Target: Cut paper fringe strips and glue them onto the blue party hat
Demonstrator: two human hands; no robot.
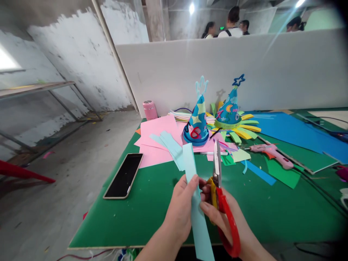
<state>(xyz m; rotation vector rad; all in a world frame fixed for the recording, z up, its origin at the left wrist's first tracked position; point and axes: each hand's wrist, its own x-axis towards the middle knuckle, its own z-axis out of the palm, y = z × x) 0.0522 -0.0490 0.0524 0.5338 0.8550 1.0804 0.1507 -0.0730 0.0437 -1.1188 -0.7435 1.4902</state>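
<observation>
My left hand [181,203] is closed on a long light-blue paper strip [199,221], thumb on top. The strip runs upright and its lower end passes the table's front edge. My right hand [220,214] holds a pair of scissors [230,223] with red and yellow handles, blades pointing away from me and lying together. Its fingertips touch the strip's right edge. Beyond the hands, more light-blue strips [172,146] lie on pink paper [159,130]. Two blue cone party hats, a nearer one [198,125] and a farther one [230,108], stand at the back.
A phone [123,176] lies at the left of the green table [152,217]. At the right are a pink glue gun [273,152] with its cable, blue sheets [293,127] and green scraps [282,173]. A pink canister [150,110] stands by the white partition [231,69]. People are behind it.
</observation>
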